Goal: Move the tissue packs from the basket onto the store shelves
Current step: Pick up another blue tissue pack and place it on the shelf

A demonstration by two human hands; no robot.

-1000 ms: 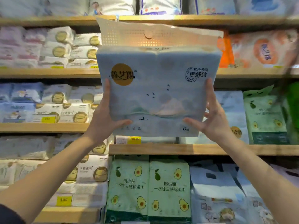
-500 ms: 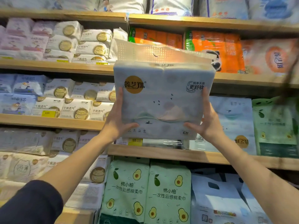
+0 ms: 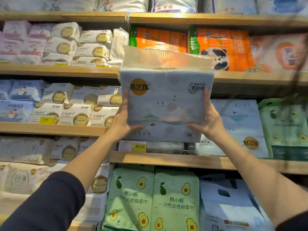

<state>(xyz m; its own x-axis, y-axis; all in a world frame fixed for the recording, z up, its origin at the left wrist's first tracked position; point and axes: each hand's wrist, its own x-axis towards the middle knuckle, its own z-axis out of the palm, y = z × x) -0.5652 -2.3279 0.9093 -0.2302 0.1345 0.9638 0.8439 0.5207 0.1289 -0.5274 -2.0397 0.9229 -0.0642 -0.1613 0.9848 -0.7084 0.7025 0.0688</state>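
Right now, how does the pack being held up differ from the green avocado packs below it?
The held pack is pale blue-grey with a gold logo; the avocado packs are green with avocado pictures. The held pack is gripped at both sides by the left hand and right hand; the avocado packs stand untouched. The held pack is wider than tall, each avocado pack taller than wide. Both carry Chinese print.

pale blue six-pack tissue pack (image 3: 166,104) held upright, level with the wooden shelf (image 3: 166,160).

tissue pack (image 3: 166,105) carried forward, lower against the shelves (image 3: 166,160)
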